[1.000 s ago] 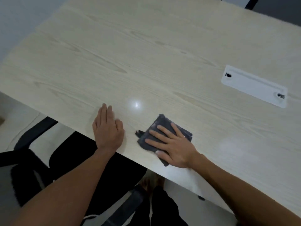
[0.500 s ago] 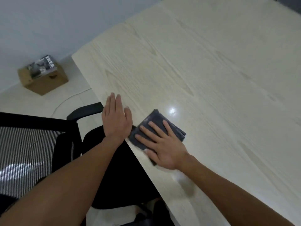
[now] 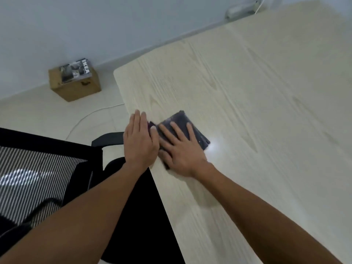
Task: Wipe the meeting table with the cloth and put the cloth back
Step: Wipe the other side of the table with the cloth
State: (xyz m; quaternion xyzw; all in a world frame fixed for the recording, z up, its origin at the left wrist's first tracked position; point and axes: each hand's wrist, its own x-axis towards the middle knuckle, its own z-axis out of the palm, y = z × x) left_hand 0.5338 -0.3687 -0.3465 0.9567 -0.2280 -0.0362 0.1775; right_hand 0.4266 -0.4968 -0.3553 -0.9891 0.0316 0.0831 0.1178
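Observation:
A folded dark grey cloth [image 3: 182,120] lies on the pale wood meeting table [image 3: 257,88], close to its left edge. My right hand [image 3: 181,149] presses flat on the cloth with fingers spread, covering its near half. My left hand [image 3: 140,141] rests flat on the table's edge just left of the cloth, fingers straight and together, touching the cloth's left end and holding nothing.
A black mesh office chair [image 3: 47,168] stands left of the table below my left arm. A cardboard box [image 3: 76,84] with a magazine on top sits on the floor by the wall. A white cable [image 3: 91,115] runs across the floor.
The view has swung left toward the table's corner. My right hand slid the cloth left along the edge until it met my left hand, which stayed flat on the edge.

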